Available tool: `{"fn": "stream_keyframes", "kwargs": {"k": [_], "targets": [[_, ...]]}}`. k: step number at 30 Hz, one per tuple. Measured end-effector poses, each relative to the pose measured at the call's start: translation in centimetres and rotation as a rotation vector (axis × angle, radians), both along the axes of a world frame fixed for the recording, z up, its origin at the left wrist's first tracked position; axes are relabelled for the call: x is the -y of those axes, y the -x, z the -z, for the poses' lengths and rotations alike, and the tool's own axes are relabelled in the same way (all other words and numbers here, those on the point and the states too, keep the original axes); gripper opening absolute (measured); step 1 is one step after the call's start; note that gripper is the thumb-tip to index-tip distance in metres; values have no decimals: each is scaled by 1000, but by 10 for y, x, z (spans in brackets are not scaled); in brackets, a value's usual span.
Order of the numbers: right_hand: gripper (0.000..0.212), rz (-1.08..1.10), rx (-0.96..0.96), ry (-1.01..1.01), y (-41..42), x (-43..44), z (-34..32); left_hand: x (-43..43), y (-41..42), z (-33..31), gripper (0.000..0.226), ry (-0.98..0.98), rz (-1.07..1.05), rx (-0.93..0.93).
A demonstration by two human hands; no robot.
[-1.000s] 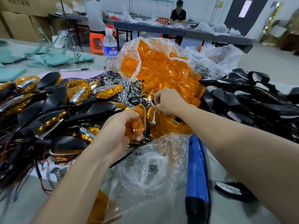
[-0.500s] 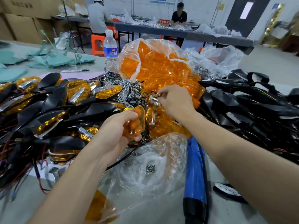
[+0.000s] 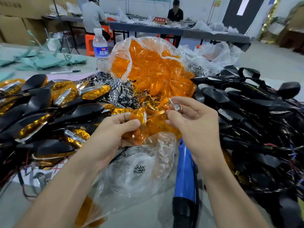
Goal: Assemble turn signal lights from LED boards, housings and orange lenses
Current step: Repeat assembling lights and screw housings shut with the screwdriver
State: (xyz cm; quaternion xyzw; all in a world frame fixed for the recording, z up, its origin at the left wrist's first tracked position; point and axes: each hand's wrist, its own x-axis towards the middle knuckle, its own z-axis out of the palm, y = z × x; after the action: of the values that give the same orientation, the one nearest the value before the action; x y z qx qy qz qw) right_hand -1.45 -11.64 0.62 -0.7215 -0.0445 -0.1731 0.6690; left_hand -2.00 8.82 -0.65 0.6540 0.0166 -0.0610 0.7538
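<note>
While a big pile of finished lights (image 3: 95, 93) sits at 9 o'clock, plenty of black housings (image 3: 243, 116) wait at 3 & the lens bag (image 3: 151, 71) at 12 is full, so approx. half done. L hand (image 3: 111, 137) fingers clamp an orange lens (image 3: 139, 127) dead centre; R hand (image 3: 195, 125) pinches a small chrome part (image 3: 175, 106).

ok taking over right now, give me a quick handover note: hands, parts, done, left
Left hand holds an orange lens. Right hand pinches a small chrome piece just above it.
Lens bag sits behind the hands, housings piled at right, blue driver under the right forearm, screws in the clear bag.
Done: pile of finished lights at left.
Left: likely seat the chrome piece in the lens, fit a housing; many housings remain.
</note>
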Motion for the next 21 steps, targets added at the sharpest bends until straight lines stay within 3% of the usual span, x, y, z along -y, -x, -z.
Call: {"fn": "stream_keyframes", "kwargs": {"k": [3, 7, 10, 21], "targets": [[22, -109, 6, -181, 11, -5, -2, 2, 2, 0, 9, -12, -11, 24], [37, -216, -81, -276, 27, -10, -1, 6, 4, 3, 17, 23, -16, 68], [26, -326, -103, -358, 35, -21, 2, 7, 6, 3, 23, 62, -11, 100], [22, 34, 114, 82, 41, -39, 22, 9, 10, 1, 15, 202, -39, 77]]}}
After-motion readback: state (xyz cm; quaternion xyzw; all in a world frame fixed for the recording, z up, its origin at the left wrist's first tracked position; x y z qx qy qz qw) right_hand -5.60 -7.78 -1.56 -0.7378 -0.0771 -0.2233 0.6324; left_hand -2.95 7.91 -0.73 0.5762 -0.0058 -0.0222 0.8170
